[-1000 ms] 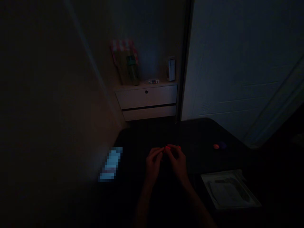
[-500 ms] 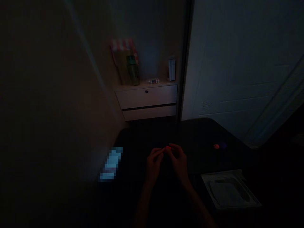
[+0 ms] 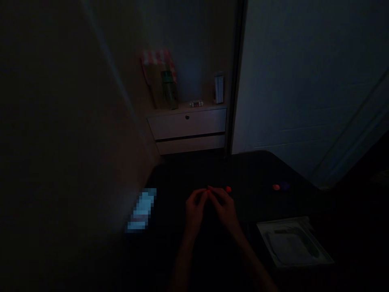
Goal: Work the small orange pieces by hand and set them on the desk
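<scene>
The room is very dark. My left hand and my right hand meet fingertip to fingertip over a black table. Both are curled in a pinch around a small red piece between them. Another small red piece shows just beyond my right fingers; whether it is held or lies on the table I cannot tell.
A small orange and purple object lies on the table to the right. A flat clear plastic tray sits at the near right. A glowing screen lies at the left. A white drawer unit with a bottle stands behind.
My hands have stayed together and shifted slightly lower. A red piece now shows to the right of my right fingers.
</scene>
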`<action>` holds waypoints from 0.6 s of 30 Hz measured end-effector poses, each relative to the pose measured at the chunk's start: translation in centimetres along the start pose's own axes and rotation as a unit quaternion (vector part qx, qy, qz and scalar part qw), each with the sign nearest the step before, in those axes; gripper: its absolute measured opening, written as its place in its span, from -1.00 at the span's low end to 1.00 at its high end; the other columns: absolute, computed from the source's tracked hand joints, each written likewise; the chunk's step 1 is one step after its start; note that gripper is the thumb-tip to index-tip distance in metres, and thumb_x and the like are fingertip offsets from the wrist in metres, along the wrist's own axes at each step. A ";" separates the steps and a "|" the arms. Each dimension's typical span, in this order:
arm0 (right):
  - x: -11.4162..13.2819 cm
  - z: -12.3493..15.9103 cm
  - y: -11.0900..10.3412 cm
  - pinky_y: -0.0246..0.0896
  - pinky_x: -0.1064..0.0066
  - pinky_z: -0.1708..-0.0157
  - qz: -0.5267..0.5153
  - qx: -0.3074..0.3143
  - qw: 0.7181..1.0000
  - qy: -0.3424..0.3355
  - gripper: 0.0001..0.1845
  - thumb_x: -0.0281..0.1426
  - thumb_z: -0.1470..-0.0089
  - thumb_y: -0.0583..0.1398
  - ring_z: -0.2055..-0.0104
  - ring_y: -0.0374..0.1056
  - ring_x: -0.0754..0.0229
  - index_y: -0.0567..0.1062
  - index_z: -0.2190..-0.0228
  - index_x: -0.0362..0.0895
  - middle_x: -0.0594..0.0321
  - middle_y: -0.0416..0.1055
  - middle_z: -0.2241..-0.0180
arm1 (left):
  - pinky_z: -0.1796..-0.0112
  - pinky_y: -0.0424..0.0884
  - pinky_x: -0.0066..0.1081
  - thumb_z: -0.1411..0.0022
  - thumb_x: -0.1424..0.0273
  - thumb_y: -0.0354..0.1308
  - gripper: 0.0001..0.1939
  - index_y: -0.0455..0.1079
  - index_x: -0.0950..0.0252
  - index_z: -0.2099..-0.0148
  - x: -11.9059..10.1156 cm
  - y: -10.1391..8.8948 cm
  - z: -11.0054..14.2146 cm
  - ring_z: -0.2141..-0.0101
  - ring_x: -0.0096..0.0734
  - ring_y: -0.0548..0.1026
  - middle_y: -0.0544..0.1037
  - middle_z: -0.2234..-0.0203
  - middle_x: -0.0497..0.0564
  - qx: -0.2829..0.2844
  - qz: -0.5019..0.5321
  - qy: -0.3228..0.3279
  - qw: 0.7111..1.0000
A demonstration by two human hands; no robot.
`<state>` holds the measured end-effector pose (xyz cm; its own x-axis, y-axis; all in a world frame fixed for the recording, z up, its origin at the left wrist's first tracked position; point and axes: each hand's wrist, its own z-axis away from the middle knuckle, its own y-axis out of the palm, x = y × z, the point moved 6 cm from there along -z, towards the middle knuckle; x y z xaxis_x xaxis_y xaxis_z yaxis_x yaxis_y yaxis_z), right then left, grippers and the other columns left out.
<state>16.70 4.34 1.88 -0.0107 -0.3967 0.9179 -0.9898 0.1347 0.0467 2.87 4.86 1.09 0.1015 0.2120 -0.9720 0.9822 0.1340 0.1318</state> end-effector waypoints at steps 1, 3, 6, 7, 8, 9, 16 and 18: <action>-0.1 0.0 0.0 0.41 0.19 0.02 -0.006 0.001 1.000 0.007 -0.70 -0.20 -0.16 0.29 0.04 0.50 0.02 0.64 0.10 -0.04 0.12 0.58 0.09 | 0.15 0.46 -0.31 -0.18 0.22 0.32 -0.74 0.56 0.29 0.17 0.1 -0.2 0.0 0.19 -0.22 0.58 0.65 0.24 0.10 -0.009 0.000 -0.001 1.000; -0.2 0.1 0.1 0.43 0.20 0.05 -0.016 -0.003 1.000 0.026 -0.67 -0.19 -0.15 0.30 0.06 0.51 0.02 0.62 0.09 -0.05 0.11 0.58 0.10 | 0.15 0.46 -0.31 -0.19 0.21 0.31 -0.73 0.56 0.29 0.16 0.4 -0.4 -0.1 0.19 -0.23 0.58 0.65 0.24 0.09 -0.018 0.008 -0.008 1.000; -0.1 0.1 0.1 0.43 0.21 0.08 -0.016 -0.004 1.000 0.026 -0.72 -0.19 -0.15 0.30 0.10 0.52 0.03 0.63 0.15 -0.05 0.13 0.59 0.15 | 0.20 0.46 -0.35 -0.19 0.18 0.32 -0.71 0.56 0.29 0.17 0.8 -0.3 -0.2 0.22 -0.25 0.58 0.65 0.26 0.08 -0.012 0.022 -0.022 0.999; 0.1 0.1 0.1 0.43 0.21 0.08 -0.013 -0.002 1.000 0.016 -0.75 -0.20 -0.16 0.30 0.10 0.51 0.03 0.64 0.17 -0.04 0.13 0.58 0.15 | 0.21 0.46 -0.35 -0.18 0.17 0.32 -0.71 0.56 0.29 0.18 0.8 -0.2 -0.2 0.23 -0.25 0.58 0.65 0.28 0.07 -0.008 0.023 -0.024 0.999; 0.2 0.0 0.1 0.41 0.21 0.06 -0.010 0.001 1.000 0.004 -0.77 -0.21 -0.17 0.29 0.09 0.50 0.03 0.65 0.18 -0.04 0.14 0.58 0.15 | 0.21 0.46 -0.36 -0.18 0.16 0.33 -0.71 0.57 0.30 0.20 0.8 -0.2 -0.2 0.24 -0.26 0.58 0.65 0.29 0.07 -0.007 0.023 -0.024 0.999; 0.4 0.0 0.1 0.40 0.21 0.04 -0.007 0.005 1.000 -0.005 -0.79 -0.23 -0.18 0.28 0.08 0.50 0.04 0.65 0.19 -0.03 0.14 0.57 0.15 | 0.21 0.45 -0.36 -0.17 0.16 0.33 -0.71 0.57 0.30 0.22 0.8 -0.2 -0.2 0.25 -0.27 0.58 0.65 0.31 0.06 -0.010 0.023 -0.021 0.999; 1.2 0.1 0.2 0.36 0.22 0.01 -0.005 0.022 0.999 -0.034 -0.79 -0.32 -0.20 0.26 0.06 0.47 0.06 0.67 0.15 0.00 0.16 0.54 0.14 | 0.19 0.43 -0.37 -0.18 0.18 0.33 -0.71 0.58 0.31 0.20 0.9 -0.3 -0.2 0.24 -0.29 0.55 0.64 0.29 0.06 -0.012 0.047 -0.022 0.999; 1.3 0.1 0.2 0.36 0.23 0.01 -0.002 0.027 0.999 -0.037 -0.78 -0.32 -0.20 0.25 0.07 0.46 0.07 0.67 0.14 0.00 0.15 0.53 0.14 | 0.20 0.43 -0.38 -0.17 0.19 0.34 -0.72 0.58 0.31 0.21 0.8 -0.3 -0.2 0.25 -0.30 0.55 0.63 0.31 0.06 -0.012 0.043 -0.022 0.999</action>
<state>16.45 3.75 2.99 -0.0144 -0.4628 0.8863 -0.9960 0.0843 0.0279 2.66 5.18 0.27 0.1931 0.1818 -0.9642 0.9655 0.1399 0.2197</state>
